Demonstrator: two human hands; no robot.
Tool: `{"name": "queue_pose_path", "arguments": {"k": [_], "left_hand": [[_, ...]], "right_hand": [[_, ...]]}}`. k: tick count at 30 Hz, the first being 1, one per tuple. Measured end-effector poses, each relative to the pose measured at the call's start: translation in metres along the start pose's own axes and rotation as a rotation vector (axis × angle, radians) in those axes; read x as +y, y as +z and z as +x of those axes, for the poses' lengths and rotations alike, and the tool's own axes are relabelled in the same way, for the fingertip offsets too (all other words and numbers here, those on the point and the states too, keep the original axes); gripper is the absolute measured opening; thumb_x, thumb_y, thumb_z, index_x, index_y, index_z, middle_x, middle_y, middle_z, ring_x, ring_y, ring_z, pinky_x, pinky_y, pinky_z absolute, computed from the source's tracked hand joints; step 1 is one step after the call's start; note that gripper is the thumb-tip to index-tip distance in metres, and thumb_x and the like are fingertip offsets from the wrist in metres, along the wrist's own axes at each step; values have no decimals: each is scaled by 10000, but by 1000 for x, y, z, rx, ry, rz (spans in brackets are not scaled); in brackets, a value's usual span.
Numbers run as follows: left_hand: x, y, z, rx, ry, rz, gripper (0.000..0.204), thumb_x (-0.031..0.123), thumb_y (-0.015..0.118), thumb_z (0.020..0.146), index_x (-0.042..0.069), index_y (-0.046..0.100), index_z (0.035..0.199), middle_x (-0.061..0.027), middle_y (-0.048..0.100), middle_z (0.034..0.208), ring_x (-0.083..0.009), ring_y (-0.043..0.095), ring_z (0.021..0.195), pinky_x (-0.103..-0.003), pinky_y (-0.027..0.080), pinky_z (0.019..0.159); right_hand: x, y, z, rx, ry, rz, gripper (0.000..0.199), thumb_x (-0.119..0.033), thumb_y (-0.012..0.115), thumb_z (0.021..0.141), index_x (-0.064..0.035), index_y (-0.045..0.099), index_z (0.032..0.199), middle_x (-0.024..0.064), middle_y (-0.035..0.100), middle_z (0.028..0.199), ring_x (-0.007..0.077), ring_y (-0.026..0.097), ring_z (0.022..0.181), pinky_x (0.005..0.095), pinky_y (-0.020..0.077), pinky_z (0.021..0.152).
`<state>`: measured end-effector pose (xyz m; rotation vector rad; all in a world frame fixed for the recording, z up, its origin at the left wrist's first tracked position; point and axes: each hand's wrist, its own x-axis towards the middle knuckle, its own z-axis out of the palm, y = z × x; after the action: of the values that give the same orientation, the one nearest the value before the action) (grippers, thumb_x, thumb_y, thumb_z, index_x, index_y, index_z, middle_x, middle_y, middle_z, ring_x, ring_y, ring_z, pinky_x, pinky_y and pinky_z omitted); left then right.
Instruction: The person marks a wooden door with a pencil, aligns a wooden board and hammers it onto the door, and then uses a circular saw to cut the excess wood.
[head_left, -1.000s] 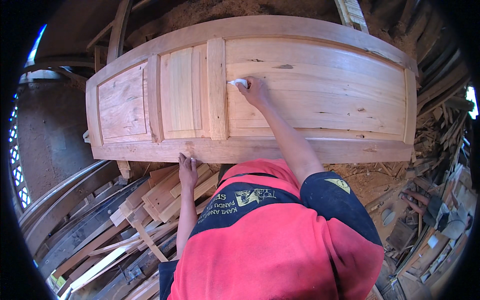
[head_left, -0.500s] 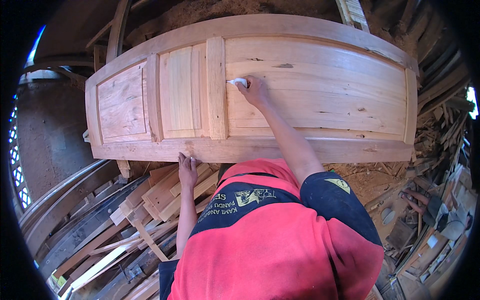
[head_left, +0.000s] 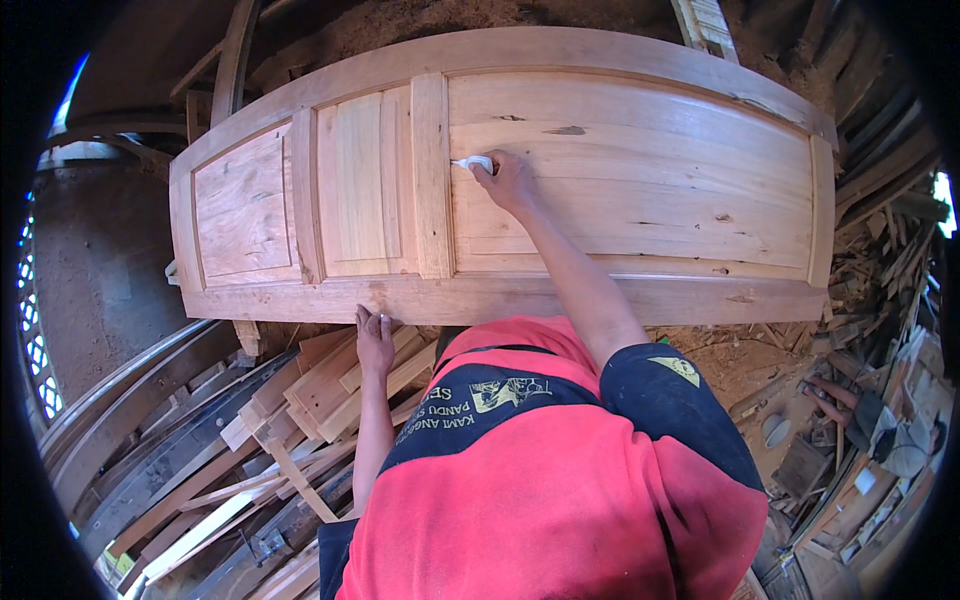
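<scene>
A panelled wooden door (head_left: 640, 292) lies flat in front of me, with two smaller panels on the left and a long one on the right. My right hand (head_left: 510, 183) is closed round a small white squeeze bottle (head_left: 481, 161). Its thin nozzle points left, at the seam between the long panel and the upright crosspiece (head_left: 433, 180). At the door's near edge is my left hand (head_left: 374, 340), its fingers curled together. A tiny pale spot shows at those fingertips, too small to name.
Stacked boards and offcuts (head_left: 320, 385) fill the near left. A beam (head_left: 236, 65) and a pale support (head_left: 706, 30) show beyond the door. Scrap wood (head_left: 890, 265) is heaped at the right, where another person's limbs (head_left: 835, 397) appear.
The bottle and my right hand have barely shifted, with the nozzle still at the seam. My left hand keeps its place at the near edge.
</scene>
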<state>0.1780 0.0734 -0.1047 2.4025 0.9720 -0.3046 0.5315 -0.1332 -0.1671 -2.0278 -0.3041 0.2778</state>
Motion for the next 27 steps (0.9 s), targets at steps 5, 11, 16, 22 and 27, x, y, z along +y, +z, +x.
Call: {"name": "queue_pose_path", "arguments": {"k": [5, 11, 16, 22, 27], "left_hand": [[0, 0, -1, -2, 4, 5, 373, 291, 499, 1034, -20, 663, 1158, -344, 281, 1551, -500, 269, 1451, -474, 304, 1177], [1, -2, -1, -8, -5, -1, 366, 281, 509, 1030, -24, 658, 1168, -340, 270, 1558, -494, 260, 1457, -470, 298, 1180], [4, -2, 1, -27, -6, 11, 371, 280, 511, 1031, -25, 651, 1189, -332, 264, 1564, -488, 254, 1462, -466, 294, 1183], [-2, 0, 0, -20, -18, 17, 378, 285, 508, 1033, -25, 646, 1201, -325, 268, 1567, -489, 260, 1459, -469, 300, 1181], [2, -2, 0, -22, -18, 28, 381, 291, 510, 1033, -24, 652, 1193, -326, 273, 1565, -493, 270, 1453, -473, 313, 1174]], "right_hand": [[1, -1, 0, -13, -13, -12, 364, -357, 752, 857, -5, 738, 950, 159, 701, 739, 258, 678, 640, 387, 506, 600], [2, 1, 1, -58, 63, 9, 355, -382, 731, 861, -43, 743, 967, 209, 713, 840, 389, 695, 778, 471, 532, 681], [7, 1, 1, -29, 32, 28, 363, -387, 739, 854, -42, 743, 968, 208, 713, 851, 383, 696, 789, 471, 531, 696], [2, 1, -1, -46, 51, 51, 370, -390, 728, 858, -37, 742, 970, 201, 712, 841, 373, 697, 777, 461, 531, 690], [8, 1, 2, -78, 81, 89, 377, -396, 726, 857, -38, 741, 974, 186, 713, 823, 348, 698, 754, 444, 530, 671]]}}
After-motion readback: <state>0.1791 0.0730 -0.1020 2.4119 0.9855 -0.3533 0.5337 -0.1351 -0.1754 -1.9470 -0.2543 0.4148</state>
